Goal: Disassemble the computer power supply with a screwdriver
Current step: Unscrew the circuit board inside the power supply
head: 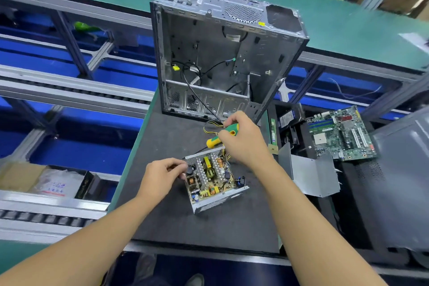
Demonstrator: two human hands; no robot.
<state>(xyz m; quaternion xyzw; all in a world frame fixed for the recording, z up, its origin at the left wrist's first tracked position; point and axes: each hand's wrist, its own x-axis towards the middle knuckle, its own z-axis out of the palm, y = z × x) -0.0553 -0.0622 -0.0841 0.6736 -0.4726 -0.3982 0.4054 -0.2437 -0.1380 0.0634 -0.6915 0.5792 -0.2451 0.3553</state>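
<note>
Screwdriver [222, 136] shaft and tip are proving hard to make out; only the green-and-yellow handle is showing, partly covered by the right hand [243, 139], whose fingers are wrapping round it. Left hand [160, 176] fingertips are curling at the unit's left wall, and what exactly they are pinching there is unclear. The power supply [213, 181] is sitting lidless on the dark mat [185, 223] at centre frame, slightly below the middle, its circuit board exposed with silver heat sinks, yellow transformers and black capacitors inside a grey perforated metal tray. The left hand is gripping its left edge, while the right hand is hovering just above its upper right corner. An emptied computer case [222, 53] is standing beyond, and a motherboard [341, 132] is lying at right.
</note>
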